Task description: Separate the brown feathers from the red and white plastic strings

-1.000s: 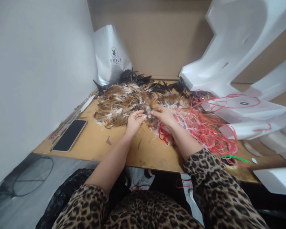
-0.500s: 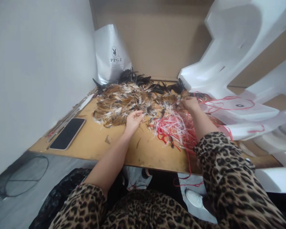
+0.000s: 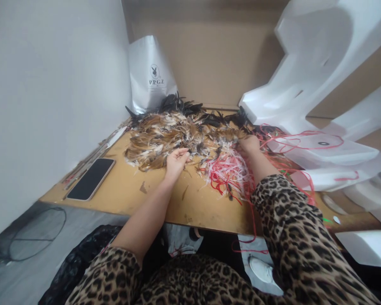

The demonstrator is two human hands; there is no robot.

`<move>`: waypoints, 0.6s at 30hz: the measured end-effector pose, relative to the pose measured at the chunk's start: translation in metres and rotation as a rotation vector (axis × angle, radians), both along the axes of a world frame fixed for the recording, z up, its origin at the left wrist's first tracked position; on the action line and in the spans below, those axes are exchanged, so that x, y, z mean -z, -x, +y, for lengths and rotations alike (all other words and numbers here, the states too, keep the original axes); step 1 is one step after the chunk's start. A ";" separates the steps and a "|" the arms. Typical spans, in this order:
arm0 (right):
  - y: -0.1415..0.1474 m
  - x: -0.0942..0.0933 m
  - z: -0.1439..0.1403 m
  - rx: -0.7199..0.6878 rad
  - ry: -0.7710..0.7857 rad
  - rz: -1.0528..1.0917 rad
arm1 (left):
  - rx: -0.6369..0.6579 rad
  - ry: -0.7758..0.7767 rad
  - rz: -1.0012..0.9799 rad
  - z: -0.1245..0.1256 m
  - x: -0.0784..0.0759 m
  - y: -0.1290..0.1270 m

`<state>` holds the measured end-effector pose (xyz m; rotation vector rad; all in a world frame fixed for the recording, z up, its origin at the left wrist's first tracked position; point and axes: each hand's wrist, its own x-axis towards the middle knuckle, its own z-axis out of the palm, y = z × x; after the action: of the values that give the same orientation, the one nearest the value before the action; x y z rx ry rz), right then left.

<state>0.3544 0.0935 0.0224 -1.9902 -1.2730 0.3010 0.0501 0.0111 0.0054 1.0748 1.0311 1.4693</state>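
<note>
My left hand (image 3: 177,162) is at the near edge of a heap of brown and white feathers (image 3: 158,140). Its thumb and fingertips are pinched together, and whatever is between them is too small to make out. On the right side of the heap, my right hand (image 3: 250,146) is curled down among the feathers. Its fingertips are partly hidden, so what they grip cannot be seen. Just below that hand lies a tangle of red and white ribbon strips (image 3: 230,171). Black feathers (image 3: 177,103) line the back of the heap.
A phone (image 3: 91,178) lies at the table's left side. Behind the feathers stands a white printed bag (image 3: 152,76). White foam-like pieces (image 3: 323,148) crowd the right, with red string (image 3: 300,134) looped over them. A black plastic bag (image 3: 82,250) sits below the wooden table (image 3: 206,212).
My right hand has moved slightly down and left, toward the ribbon strips. My left hand stays pinched in nearly the same spot. The view has shifted a little.
</note>
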 end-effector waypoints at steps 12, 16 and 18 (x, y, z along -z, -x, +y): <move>0.007 -0.014 -0.004 0.041 -0.109 0.372 | -0.038 0.001 -0.017 0.003 0.001 0.002; -0.008 -0.009 -0.003 0.059 -0.034 0.059 | -0.044 -0.004 -0.011 0.003 0.001 0.002; -0.014 -0.011 -0.002 0.088 0.002 -0.081 | -0.037 -0.003 -0.008 0.003 0.001 0.002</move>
<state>0.3682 0.0913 0.0338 -2.0720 -1.2312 0.1810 0.0479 0.0141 0.0044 1.0557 1.0490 1.5041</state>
